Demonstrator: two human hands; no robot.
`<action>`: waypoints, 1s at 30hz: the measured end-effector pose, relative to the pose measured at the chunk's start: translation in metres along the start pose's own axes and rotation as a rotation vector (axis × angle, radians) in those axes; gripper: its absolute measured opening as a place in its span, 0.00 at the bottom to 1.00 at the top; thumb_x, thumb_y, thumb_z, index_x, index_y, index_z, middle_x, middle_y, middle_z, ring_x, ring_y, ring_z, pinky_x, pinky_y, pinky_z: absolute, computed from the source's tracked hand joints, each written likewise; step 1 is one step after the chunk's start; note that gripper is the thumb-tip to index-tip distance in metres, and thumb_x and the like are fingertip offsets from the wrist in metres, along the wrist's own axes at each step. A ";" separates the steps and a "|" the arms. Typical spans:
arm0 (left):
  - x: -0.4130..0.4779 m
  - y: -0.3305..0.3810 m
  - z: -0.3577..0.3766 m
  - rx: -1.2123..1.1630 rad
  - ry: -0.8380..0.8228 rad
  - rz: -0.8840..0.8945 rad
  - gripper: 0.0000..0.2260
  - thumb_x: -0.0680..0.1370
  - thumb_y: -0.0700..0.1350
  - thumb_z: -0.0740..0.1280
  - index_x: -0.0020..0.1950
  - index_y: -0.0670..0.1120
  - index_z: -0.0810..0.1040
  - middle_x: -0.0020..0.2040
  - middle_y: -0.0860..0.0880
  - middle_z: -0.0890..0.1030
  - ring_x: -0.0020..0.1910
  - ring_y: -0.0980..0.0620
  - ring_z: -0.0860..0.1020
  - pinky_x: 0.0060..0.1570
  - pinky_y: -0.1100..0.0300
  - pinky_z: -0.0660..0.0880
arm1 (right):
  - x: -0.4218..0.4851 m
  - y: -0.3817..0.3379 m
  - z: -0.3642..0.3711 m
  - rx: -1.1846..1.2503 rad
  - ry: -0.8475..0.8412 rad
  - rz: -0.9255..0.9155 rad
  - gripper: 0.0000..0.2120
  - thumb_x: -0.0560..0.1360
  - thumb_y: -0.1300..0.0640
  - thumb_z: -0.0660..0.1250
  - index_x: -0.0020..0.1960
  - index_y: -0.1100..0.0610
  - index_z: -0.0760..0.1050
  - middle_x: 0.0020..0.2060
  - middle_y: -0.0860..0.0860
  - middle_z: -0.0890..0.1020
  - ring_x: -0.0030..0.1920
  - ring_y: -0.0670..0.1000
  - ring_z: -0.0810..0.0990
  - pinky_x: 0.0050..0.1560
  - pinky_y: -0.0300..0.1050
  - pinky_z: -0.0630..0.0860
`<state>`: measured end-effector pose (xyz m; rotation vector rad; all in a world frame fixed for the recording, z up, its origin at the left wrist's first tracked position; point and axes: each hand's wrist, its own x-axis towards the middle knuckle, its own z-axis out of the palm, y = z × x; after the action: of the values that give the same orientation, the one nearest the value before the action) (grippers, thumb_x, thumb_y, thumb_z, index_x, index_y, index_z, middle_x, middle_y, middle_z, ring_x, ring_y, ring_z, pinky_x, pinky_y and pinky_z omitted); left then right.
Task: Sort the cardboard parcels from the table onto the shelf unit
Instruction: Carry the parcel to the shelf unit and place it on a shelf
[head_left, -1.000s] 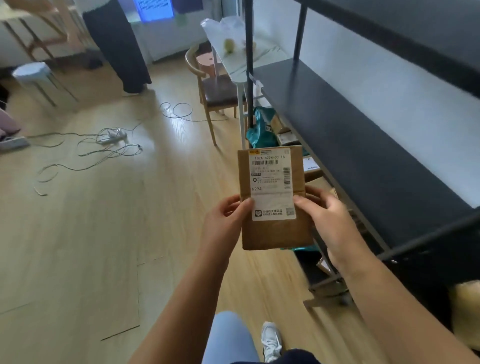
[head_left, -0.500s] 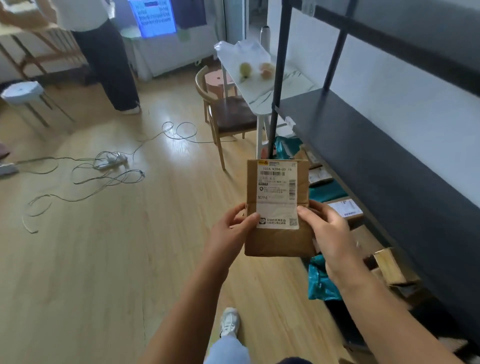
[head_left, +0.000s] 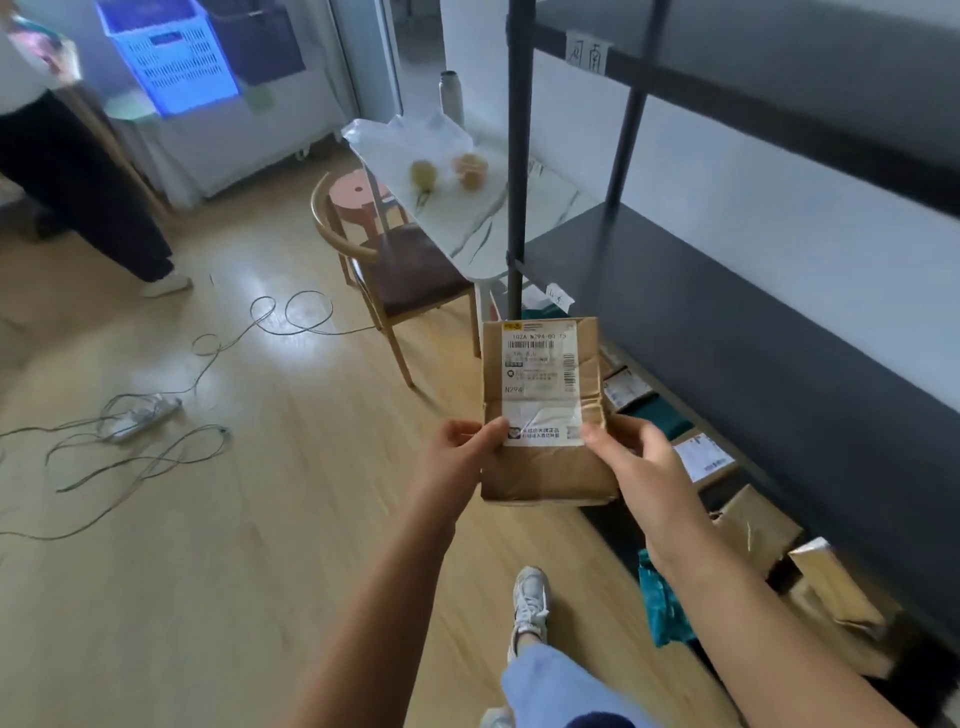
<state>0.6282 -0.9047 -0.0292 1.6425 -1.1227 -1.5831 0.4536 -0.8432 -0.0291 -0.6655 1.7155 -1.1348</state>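
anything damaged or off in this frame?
Yes. The cardboard parcel held by the left hand and right hand is creased across its middle, and its shipping label is wrinkled there. Loose cables sprawl over the floor at left, a trip risk.

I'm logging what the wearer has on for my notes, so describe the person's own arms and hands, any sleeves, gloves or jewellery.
Both forearms are bare right to the bottom edge of the picture: no sleeves show. The left hand and right hand wear no gloves, and no watch, bracelet or ring is visible on wrists or fingers. No markings can be seen.
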 end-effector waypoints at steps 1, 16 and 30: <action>0.015 0.007 0.003 0.010 -0.002 0.004 0.17 0.75 0.51 0.72 0.56 0.41 0.79 0.50 0.45 0.84 0.50 0.48 0.83 0.53 0.50 0.80 | 0.013 -0.002 0.001 -0.006 -0.004 0.004 0.22 0.71 0.42 0.72 0.62 0.49 0.74 0.55 0.48 0.82 0.54 0.48 0.82 0.54 0.46 0.79; 0.192 0.095 0.045 0.174 -0.140 0.012 0.21 0.76 0.52 0.71 0.68 0.47 0.77 0.52 0.50 0.85 0.48 0.54 0.83 0.48 0.58 0.81 | 0.179 -0.071 0.026 -0.040 0.121 0.023 0.20 0.75 0.48 0.70 0.65 0.51 0.73 0.55 0.48 0.81 0.51 0.45 0.80 0.39 0.37 0.73; 0.324 0.149 0.054 0.513 -0.452 0.049 0.18 0.76 0.53 0.71 0.61 0.45 0.74 0.52 0.49 0.80 0.50 0.52 0.79 0.49 0.58 0.77 | 0.241 -0.092 0.084 -0.047 0.473 0.189 0.17 0.78 0.49 0.67 0.64 0.54 0.75 0.50 0.46 0.79 0.43 0.40 0.76 0.36 0.35 0.70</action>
<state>0.5287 -1.2492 -0.0639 1.5701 -1.9178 -1.7854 0.4263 -1.1122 -0.0553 -0.2620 2.1559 -1.1815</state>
